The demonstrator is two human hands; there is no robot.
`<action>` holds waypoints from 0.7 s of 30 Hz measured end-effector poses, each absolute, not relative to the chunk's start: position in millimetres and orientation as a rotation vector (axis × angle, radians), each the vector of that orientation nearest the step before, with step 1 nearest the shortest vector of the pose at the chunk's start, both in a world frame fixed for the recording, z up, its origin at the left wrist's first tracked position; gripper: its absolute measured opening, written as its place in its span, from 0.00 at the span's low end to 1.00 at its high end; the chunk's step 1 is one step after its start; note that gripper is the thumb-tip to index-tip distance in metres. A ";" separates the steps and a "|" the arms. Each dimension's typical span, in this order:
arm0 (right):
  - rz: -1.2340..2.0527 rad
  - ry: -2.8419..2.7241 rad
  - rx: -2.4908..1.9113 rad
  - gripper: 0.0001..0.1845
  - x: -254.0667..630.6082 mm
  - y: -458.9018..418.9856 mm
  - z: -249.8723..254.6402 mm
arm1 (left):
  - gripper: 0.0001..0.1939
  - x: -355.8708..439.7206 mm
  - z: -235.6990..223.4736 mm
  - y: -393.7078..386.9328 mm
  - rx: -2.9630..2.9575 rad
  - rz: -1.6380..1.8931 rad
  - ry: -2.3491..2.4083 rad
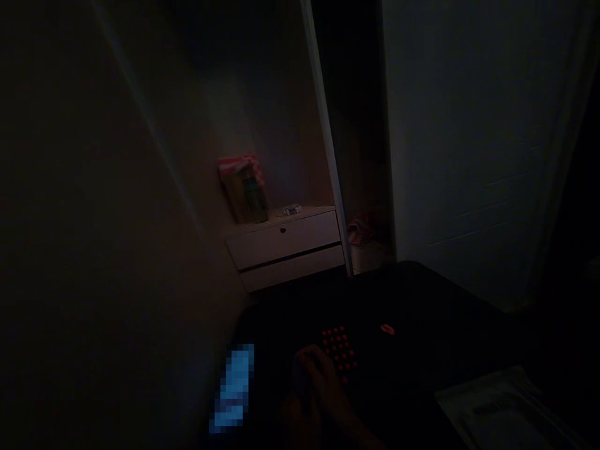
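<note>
The room is very dim. My left hand (300, 415) and my right hand (325, 379) are close together above a black surface (407, 294), with fingers curled inward. Something dark seems to be between them, but the shadow hides what it is. Just beyond the hands lie small red dots (338, 347) in rows. Farther right is a small reddish object (387, 329), too dark to name.
A glowing blue, pixelated patch (235, 387) lies to the left. At lower right rests a pale flat item (506, 406). Beyond stands a drawer unit (290, 240) bearing a bottle (255, 200) and a red-striped bag (237, 165). A pale panel (469, 156) rises at right.
</note>
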State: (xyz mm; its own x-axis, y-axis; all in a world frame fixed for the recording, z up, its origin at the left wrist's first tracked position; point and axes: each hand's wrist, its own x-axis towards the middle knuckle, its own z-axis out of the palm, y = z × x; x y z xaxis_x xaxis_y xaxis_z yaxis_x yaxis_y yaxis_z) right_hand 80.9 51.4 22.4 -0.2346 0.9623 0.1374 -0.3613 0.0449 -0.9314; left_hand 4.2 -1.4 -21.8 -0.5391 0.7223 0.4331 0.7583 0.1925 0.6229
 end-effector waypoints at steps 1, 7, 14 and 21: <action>1.473 -1.157 -0.738 0.11 80.9 51.5 22.3 | 0.18 2.8 -23.0 -1.4 -1.492 -1.290 -2.391; 1.483 -1.156 -0.745 0.11 80.5 52.1 21.6 | 0.18 -7.7 -28.0 -1.0 -1.548 -1.306 -2.356; 1.478 -1.187 -0.740 0.11 79.9 53.6 18.9 | 0.19 -9.6 -32.2 0.0 -1.524 -1.285 -2.369; 1.455 -1.183 -0.745 0.11 82.6 51.6 26.7 | 0.18 -9.4 -32.5 -0.7 -1.510 -1.272 -2.364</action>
